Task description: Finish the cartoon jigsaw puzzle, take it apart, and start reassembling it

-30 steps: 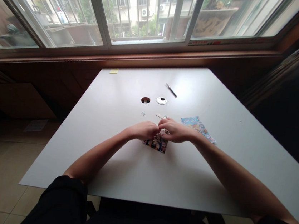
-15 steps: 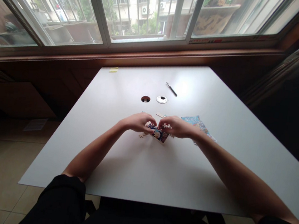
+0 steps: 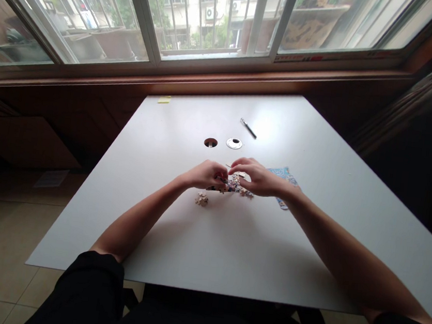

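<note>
My left hand is closed near the middle of the white table, fingers curled round a dark, colourful jigsaw puzzle panel that is mostly hidden beneath it. To its right, my right hand hovers with thumb and fingers apart, and no held piece can be made out. Between and below the hands lie loose jigsaw pieces. A separate small heap of pale jigsaw pieces sits nearer to me, below my left wrist. Partly covered by my right wrist is a blue printed sheet.
Farther back on the white table are a round cable hole, its white cover ring and a dark pen. A yellow sticky note is at the far left edge. Windows rise behind.
The puzzle panel, tilted up between both hands before, is now lower and mostly under my left hand. My right hand has opened and lifted slightly. The loose pieces and small heap show more fully.
</note>
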The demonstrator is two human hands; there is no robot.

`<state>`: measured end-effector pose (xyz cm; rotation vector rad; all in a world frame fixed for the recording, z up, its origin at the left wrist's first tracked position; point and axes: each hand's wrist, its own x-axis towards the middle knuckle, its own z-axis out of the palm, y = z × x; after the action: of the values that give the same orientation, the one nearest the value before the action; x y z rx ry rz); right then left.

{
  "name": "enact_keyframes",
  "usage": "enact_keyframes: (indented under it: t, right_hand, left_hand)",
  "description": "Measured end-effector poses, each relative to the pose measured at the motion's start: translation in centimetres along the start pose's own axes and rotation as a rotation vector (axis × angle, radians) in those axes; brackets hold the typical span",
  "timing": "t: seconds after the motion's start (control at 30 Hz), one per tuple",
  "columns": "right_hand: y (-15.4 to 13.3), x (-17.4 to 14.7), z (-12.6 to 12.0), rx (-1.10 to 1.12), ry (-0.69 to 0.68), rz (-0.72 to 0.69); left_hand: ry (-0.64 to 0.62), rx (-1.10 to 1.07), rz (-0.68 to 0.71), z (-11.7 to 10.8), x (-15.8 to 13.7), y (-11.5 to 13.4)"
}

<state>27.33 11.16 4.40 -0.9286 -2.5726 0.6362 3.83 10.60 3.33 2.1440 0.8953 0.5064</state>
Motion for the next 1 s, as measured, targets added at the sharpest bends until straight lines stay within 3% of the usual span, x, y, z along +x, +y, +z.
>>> enact_keyframes:
  t: [0.2, 0.33, 0.47, 0.8, 1.0]
  right_hand:
    - [-0.5, 0.4, 1.0, 0.111, -0.064, 0.104]
    - [0.0, 0.5, 1.6, 0.131, -0.026, 0.18]
    - [0.1, 0.5, 1.5, 0.152, -0.004, 0.222]
    - [-0.6, 0.6, 1.7, 0.327, 0.002, 0.347]
    - [-1.0, 0.4, 1.2, 0.369, -0.039, 0.415]
  left_hand:
    - [0.048, -0.271, 0.009, 0.2, 0.4, -0.4]
    - [0.03, -0.404, 0.007, 0.0, 0.5, -0.3]
    - [0.041, -0.389, -0.03, -0.5, 0.5, -0.1]
    - [0.249, -0.264, -0.025, 0.1, 0.8, 0.3]
    - [0.179, -0.252, 0.039, 0.0, 0.6, 0.5]
